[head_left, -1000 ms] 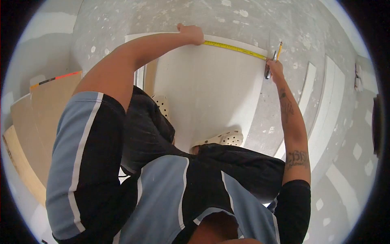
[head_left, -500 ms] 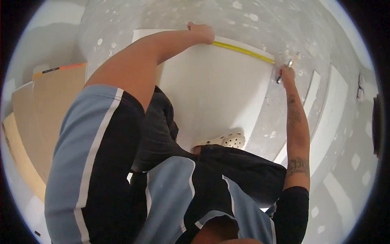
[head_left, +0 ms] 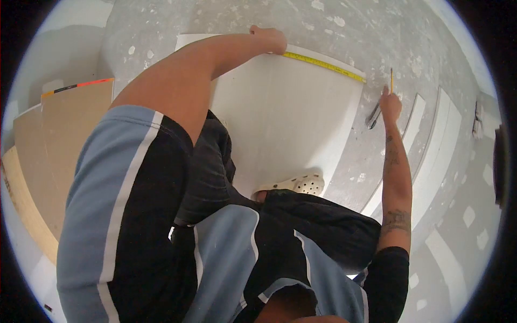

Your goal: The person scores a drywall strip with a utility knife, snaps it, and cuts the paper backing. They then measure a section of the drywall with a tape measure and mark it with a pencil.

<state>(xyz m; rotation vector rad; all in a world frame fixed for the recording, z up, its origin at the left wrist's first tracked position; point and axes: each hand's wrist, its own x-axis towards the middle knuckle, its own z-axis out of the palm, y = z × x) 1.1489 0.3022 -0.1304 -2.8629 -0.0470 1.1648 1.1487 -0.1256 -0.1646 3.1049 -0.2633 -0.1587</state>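
A yellow tape measure (head_left: 323,63) lies along the far edge of a white board (head_left: 285,107), its blade reaching the right corner. My left hand (head_left: 271,41) is closed over the tape's left end at that edge, and its palm side is hidden. Beyond the board's right side, my right hand (head_left: 391,106) grips a yellowish pencil (head_left: 392,81) that points away from me. A dark, slim cutter-like tool (head_left: 372,118) shows low beside the right hand, close over the grey floor.
A cream clog (head_left: 307,184) rests on the board near me. Narrow white strips (head_left: 413,121) lie on the right of the spotted grey floor (head_left: 226,19). Brown boards (head_left: 78,134) lean at the left, one with an orange-black edge.
My right hand has shifted slightly right and toward me, away from the tape's end. The dark tool now sits lower and left of the hand. My left hand stays at the tape.
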